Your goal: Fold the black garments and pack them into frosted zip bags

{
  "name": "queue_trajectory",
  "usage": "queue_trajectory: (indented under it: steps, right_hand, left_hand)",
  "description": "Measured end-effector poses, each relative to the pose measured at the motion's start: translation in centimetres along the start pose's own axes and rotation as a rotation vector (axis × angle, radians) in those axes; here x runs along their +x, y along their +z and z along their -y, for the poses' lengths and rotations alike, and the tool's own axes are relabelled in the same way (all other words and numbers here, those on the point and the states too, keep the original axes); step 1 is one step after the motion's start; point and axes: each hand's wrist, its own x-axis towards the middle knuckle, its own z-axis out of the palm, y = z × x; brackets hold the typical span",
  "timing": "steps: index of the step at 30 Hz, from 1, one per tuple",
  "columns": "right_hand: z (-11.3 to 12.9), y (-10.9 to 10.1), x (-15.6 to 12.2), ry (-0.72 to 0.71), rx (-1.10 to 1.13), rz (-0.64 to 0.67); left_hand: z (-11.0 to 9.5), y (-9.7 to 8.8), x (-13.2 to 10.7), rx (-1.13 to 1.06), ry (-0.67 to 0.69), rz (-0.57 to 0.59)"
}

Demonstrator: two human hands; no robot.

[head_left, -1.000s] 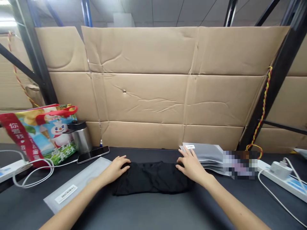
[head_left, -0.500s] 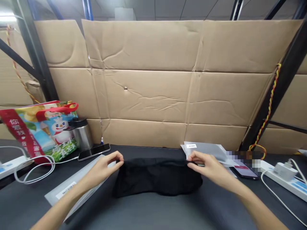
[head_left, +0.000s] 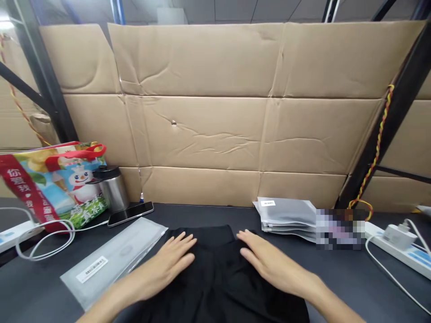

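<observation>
A black garment [head_left: 215, 278] lies spread on the dark table [head_left: 346, 278], reaching from the middle toward the near edge. My left hand [head_left: 171, 260] rests flat on its upper left part, fingers stretched out. My right hand [head_left: 266, 262] lies flat on its upper right part, fingers also extended. Neither hand holds anything. A frosted plastic bag with a barcode label [head_left: 112, 258] lies just left of my left hand.
A stack of frosted bags [head_left: 286, 213] sits at the right rear. A phone [head_left: 130, 214], a steel flask [head_left: 112, 188] and a colourful tote bag [head_left: 50, 181] stand at the left rear. Power strips [head_left: 400, 251] and cables flank both sides. Cardboard walls the back.
The garment was a narrow folded band; both hands pinched its far edge, lifted it, and now it lies unfolded toward me with both palms flat on it.
</observation>
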Motion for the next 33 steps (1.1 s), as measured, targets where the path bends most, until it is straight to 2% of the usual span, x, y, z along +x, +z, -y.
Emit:
queue_trajectory:
  steps: [2,4,11,17,26,30,33]
  right_hand:
    - [0.0,1.7,0.4,-0.025,-0.076,0.063]
    - [-0.3,2.6,0.7,-0.024,-0.143,0.077]
    - [-2.4,2.6,2.5,-0.002,-0.249,0.017]
    - [-3.1,3.2,2.6,-0.032,-0.265,-0.043]
    - [-2.6,3.1,1.9,-0.028,-0.248,-0.045]
    - [-2.5,2.6,1.8,-0.031,-0.179,-0.061]
    - [-3.4,1.0,1.9,-0.048,-0.167,-0.215]
  left_hand:
    - [0.3,1.9,1.1,0.12,0.049,0.005]
    - [0.8,3.0,2.2,0.202,0.066,-0.016]
    - [2.3,3.5,5.3,0.259,0.076,-0.041]
    - [2.5,3.9,5.6,0.254,0.081,-0.075]
    - [2.4,4.3,5.0,0.236,0.095,-0.099]
    - [2.3,3.3,4.9,0.212,0.111,-0.114]
    - [3.7,1.0,3.9,0.179,0.068,-0.189]
